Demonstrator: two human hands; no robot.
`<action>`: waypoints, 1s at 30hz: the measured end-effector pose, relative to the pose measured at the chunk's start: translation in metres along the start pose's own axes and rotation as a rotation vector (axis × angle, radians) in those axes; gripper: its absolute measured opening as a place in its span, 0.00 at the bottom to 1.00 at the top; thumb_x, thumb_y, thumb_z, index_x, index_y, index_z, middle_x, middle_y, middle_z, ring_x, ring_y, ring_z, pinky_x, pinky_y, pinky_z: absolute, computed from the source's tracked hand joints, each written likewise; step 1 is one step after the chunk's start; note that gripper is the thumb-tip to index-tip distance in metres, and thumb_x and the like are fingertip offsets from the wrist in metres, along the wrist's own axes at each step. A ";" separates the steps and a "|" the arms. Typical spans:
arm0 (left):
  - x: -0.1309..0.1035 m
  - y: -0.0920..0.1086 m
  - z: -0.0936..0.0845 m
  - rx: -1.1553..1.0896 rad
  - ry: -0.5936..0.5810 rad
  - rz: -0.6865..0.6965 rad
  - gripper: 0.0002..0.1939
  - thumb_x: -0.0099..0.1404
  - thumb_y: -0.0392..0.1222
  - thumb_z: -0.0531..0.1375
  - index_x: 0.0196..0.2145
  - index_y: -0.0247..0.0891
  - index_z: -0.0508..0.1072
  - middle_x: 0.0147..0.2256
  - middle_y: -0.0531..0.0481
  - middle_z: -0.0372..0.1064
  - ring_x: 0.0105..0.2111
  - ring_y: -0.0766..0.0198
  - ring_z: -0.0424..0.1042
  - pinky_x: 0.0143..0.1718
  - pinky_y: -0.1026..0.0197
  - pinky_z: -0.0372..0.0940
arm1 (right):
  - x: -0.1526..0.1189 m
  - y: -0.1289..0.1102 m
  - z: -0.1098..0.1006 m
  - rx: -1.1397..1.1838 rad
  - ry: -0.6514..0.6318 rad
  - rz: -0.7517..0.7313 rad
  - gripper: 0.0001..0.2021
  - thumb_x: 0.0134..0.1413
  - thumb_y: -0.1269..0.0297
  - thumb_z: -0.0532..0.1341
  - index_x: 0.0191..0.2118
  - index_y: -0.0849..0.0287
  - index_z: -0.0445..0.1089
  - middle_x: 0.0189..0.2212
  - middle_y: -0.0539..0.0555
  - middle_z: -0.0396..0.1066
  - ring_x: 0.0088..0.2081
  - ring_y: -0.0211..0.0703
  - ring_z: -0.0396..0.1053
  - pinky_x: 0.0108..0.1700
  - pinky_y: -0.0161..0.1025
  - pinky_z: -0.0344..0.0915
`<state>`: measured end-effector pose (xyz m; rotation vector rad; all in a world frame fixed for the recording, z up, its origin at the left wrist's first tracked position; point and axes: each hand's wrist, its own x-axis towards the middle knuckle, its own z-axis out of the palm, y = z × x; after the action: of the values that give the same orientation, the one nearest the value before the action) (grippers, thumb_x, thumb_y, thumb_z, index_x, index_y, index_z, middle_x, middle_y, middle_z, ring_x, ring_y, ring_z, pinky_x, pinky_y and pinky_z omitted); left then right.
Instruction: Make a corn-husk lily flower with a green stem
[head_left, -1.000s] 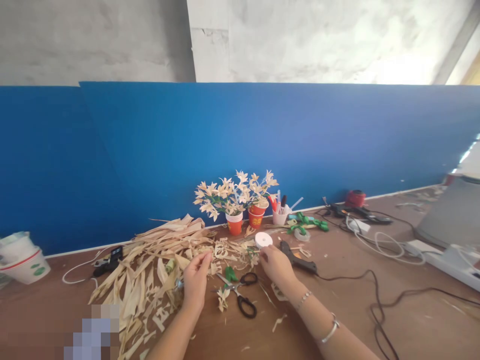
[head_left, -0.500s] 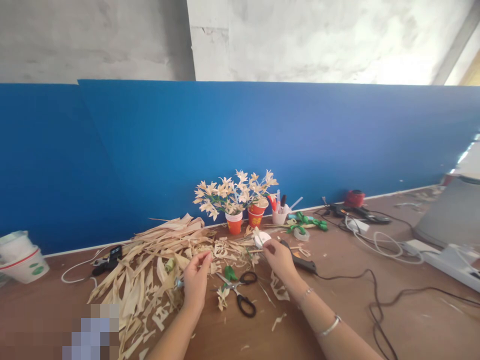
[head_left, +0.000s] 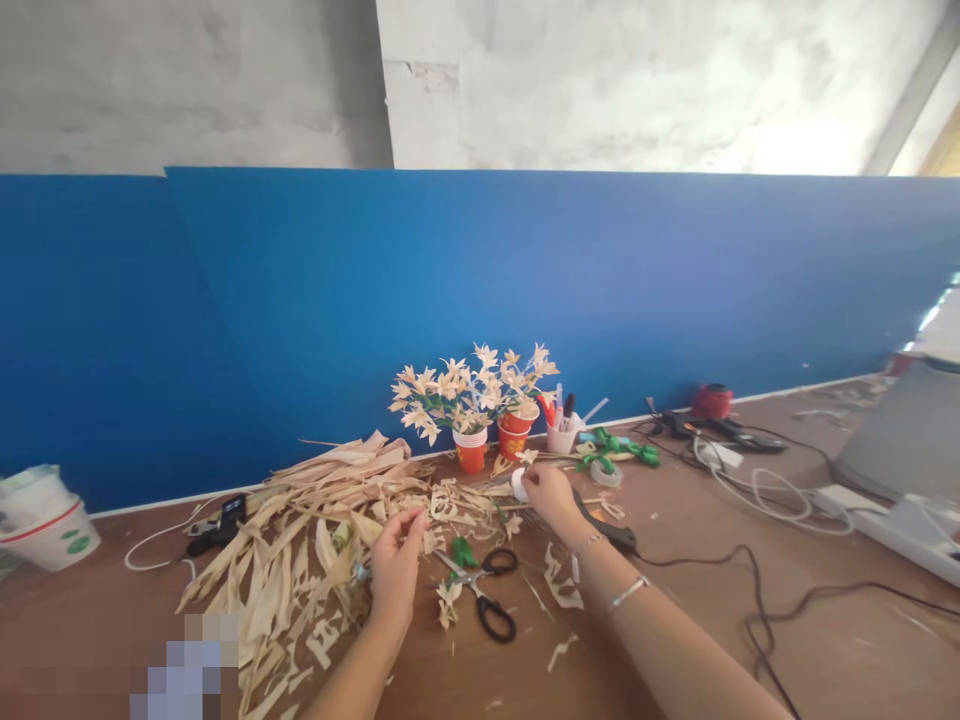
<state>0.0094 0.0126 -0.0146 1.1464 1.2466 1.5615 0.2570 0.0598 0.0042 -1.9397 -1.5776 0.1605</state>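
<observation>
My right hand (head_left: 553, 498) is closed in a pinch over the table, with a small pale husk-like flower (head_left: 527, 457) just above its fingertips. A white disc (head_left: 518, 486) sits beside those fingers and is partly covered by them. To the left, my left hand (head_left: 397, 560) has thumb and fingers together at the edge of a heap of dry husk strips (head_left: 292, 540); anything between them is too small to see. Scissors (head_left: 480, 580) lie between my hands, their blades near a green piece (head_left: 463, 551). A loose pale flower (head_left: 448, 604) rests below the blades.
Red paper cups (head_left: 471, 456) hold bunches of pale flowers (head_left: 465, 390) by the blue partition (head_left: 300, 300). A white cup of pens (head_left: 561, 437), green ribbon (head_left: 622, 446) and a tape roll (head_left: 606, 473) stand right. A glue gun (head_left: 611, 530) trails a black cord (head_left: 705, 556).
My right hand has moved slightly up and in over the white disc, covering more of it, and the small flower has moved with it. My left hand keeps its pinch almost in place.
</observation>
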 end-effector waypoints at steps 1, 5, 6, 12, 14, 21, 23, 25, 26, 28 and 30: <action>0.000 0.000 0.000 -0.001 0.006 -0.002 0.17 0.52 0.50 0.62 0.35 0.34 0.74 0.35 0.44 0.74 0.38 0.54 0.71 0.44 0.54 0.63 | 0.002 -0.001 0.002 -0.029 -0.017 -0.014 0.07 0.45 0.73 0.56 0.23 0.63 0.71 0.26 0.57 0.73 0.30 0.43 0.67 0.31 0.34 0.54; 0.000 0.003 0.001 -0.002 0.019 -0.002 0.17 0.51 0.51 0.62 0.34 0.35 0.75 0.34 0.45 0.75 0.37 0.55 0.71 0.43 0.55 0.63 | 0.004 -0.005 0.006 -0.108 -0.060 -0.061 0.10 0.46 0.76 0.55 0.22 0.63 0.72 0.27 0.59 0.72 0.31 0.42 0.67 0.32 0.34 0.54; -0.001 0.003 0.001 0.000 0.020 -0.001 0.17 0.51 0.51 0.62 0.34 0.35 0.75 0.34 0.45 0.75 0.37 0.55 0.71 0.43 0.56 0.63 | 0.004 -0.005 0.006 -0.120 -0.065 -0.069 0.10 0.46 0.76 0.55 0.22 0.63 0.72 0.27 0.59 0.72 0.32 0.42 0.67 0.32 0.33 0.54; -0.002 0.006 0.001 -0.004 0.031 -0.005 0.18 0.50 0.52 0.63 0.33 0.35 0.76 0.33 0.45 0.75 0.36 0.55 0.72 0.42 0.55 0.64 | -0.003 -0.003 -0.004 -0.160 -0.058 -0.096 0.09 0.47 0.75 0.55 0.29 0.63 0.73 0.32 0.58 0.72 0.36 0.43 0.68 0.37 0.33 0.56; -0.002 0.006 0.001 -0.011 0.029 -0.007 0.18 0.50 0.52 0.63 0.33 0.35 0.75 0.33 0.45 0.75 0.37 0.55 0.72 0.42 0.55 0.64 | -0.011 -0.003 -0.010 -0.176 -0.035 -0.100 0.09 0.48 0.76 0.55 0.33 0.64 0.72 0.35 0.59 0.72 0.38 0.45 0.67 0.39 0.34 0.57; -0.001 0.001 0.001 0.012 0.011 0.005 0.18 0.52 0.51 0.62 0.35 0.35 0.75 0.35 0.44 0.75 0.37 0.55 0.72 0.42 0.54 0.64 | -0.035 -0.024 -0.014 -0.258 -0.230 -0.470 0.12 0.52 0.75 0.53 0.37 0.58 0.72 0.35 0.56 0.70 0.39 0.42 0.66 0.38 0.33 0.57; -0.002 0.002 0.001 0.005 0.015 0.006 0.18 0.51 0.51 0.62 0.35 0.34 0.75 0.34 0.44 0.75 0.37 0.54 0.72 0.42 0.54 0.64 | -0.029 -0.028 -0.012 -0.334 -0.323 -0.615 0.14 0.51 0.77 0.53 0.39 0.58 0.72 0.36 0.57 0.70 0.39 0.43 0.66 0.37 0.34 0.57; -0.002 0.003 0.001 -0.006 0.016 0.003 0.19 0.51 0.52 0.63 0.34 0.34 0.75 0.33 0.44 0.75 0.36 0.54 0.72 0.42 0.54 0.65 | -0.021 -0.031 -0.012 -0.371 -0.385 -0.677 0.14 0.49 0.78 0.54 0.37 0.58 0.74 0.34 0.57 0.70 0.37 0.43 0.67 0.35 0.34 0.57; -0.002 0.004 0.001 -0.009 0.017 0.003 0.19 0.51 0.52 0.63 0.34 0.34 0.75 0.33 0.44 0.75 0.36 0.54 0.72 0.42 0.54 0.65 | -0.017 -0.031 -0.012 -0.376 -0.406 -0.699 0.14 0.48 0.78 0.54 0.35 0.58 0.74 0.33 0.56 0.71 0.37 0.43 0.67 0.35 0.34 0.57; -0.002 0.005 0.000 -0.015 0.024 0.001 0.19 0.50 0.52 0.63 0.33 0.34 0.76 0.32 0.44 0.75 0.36 0.54 0.72 0.42 0.54 0.64 | -0.010 -0.031 -0.012 -0.395 -0.434 -0.745 0.13 0.47 0.79 0.55 0.34 0.59 0.75 0.31 0.57 0.71 0.36 0.43 0.67 0.35 0.34 0.57; -0.001 0.005 0.000 -0.023 0.030 -0.005 0.19 0.50 0.53 0.63 0.33 0.34 0.76 0.32 0.44 0.75 0.36 0.55 0.72 0.41 0.55 0.64 | -0.006 -0.030 -0.012 -0.412 -0.444 -0.785 0.12 0.47 0.78 0.56 0.34 0.61 0.74 0.32 0.58 0.71 0.37 0.44 0.67 0.36 0.35 0.57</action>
<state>0.0098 0.0106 -0.0099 1.1081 1.2471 1.5910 0.2359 0.0522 0.0282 -1.4547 -2.7264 -0.0804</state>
